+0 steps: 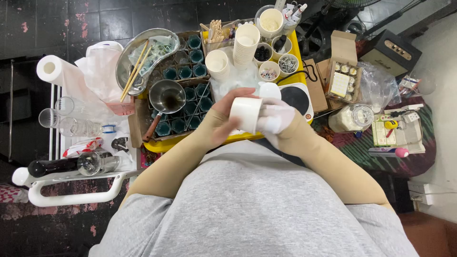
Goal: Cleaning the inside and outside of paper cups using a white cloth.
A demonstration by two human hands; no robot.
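Head view: both hands grip a white paper cup (246, 114) above the yellow plastic tray (299, 52); left hand (220, 119) fingers wrap its side, gloved right hand (276, 118) steadies it.

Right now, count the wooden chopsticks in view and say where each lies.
2. Both chopsticks lie side by side, slanting across the metal tray, left of the box of teal glass jars. Others may be hidden under the clutter.

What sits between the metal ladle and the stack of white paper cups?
In the head view, teal glass cups in a cardboard tray fill the stretch between the ladle and the cup stack.
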